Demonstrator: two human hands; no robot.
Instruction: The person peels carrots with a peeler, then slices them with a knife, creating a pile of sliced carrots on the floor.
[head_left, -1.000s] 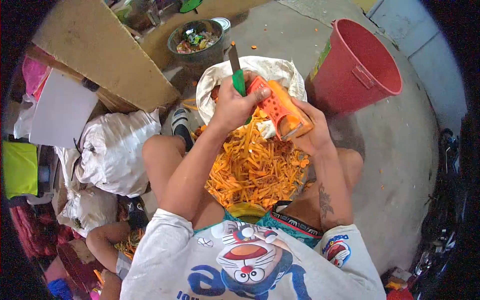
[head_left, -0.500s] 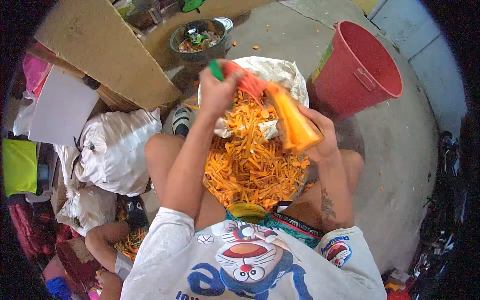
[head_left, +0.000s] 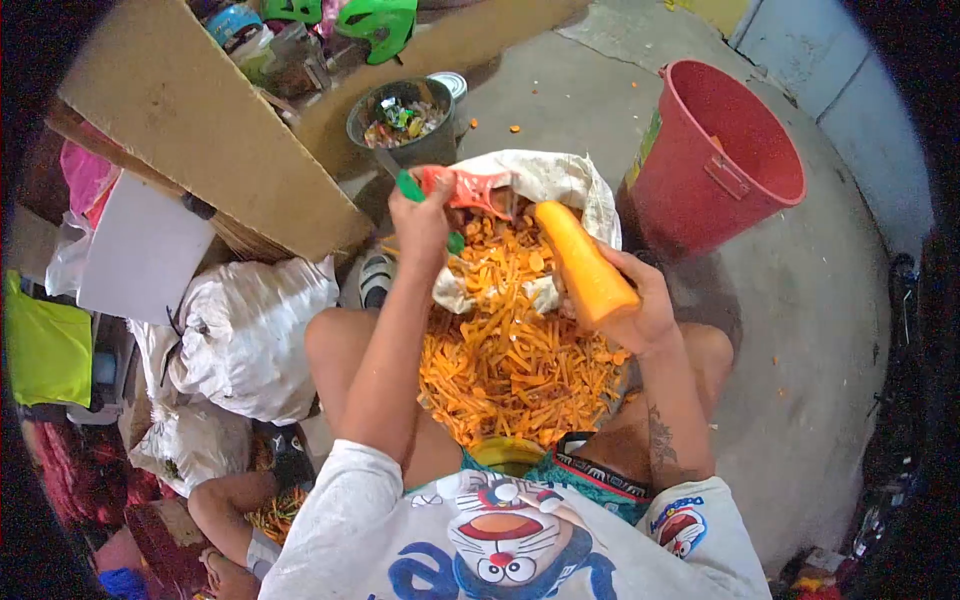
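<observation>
My left hand (head_left: 422, 222) is closed around the green handle of a red-and-green peeler (head_left: 482, 190), held over the far part of the peelings. The peeler's head points right, a little apart from the carrot. A thick, smooth orange carrot (head_left: 585, 262) rests in my right hand (head_left: 645, 305), its fingers wrapped round the lower end. The carrot tilts up and to the left. Beneath both hands lies a heap of orange peelings (head_left: 520, 375) between my legs. An open white sack (head_left: 585, 185) holds more orange pieces behind it.
A red bucket (head_left: 690, 190) stands at the right, with something orange inside. A dark bin of wrappers (head_left: 400, 150) is at the back. Cardboard (head_left: 220, 130) and full white sacks (head_left: 255, 335) line the left. Another person's bent leg (head_left: 225, 515) shows at lower left.
The peeler has drawn left, away from the carrot. The carrot has turned in my right hand and now shows a smoother side. The whole view has shifted slightly.
</observation>
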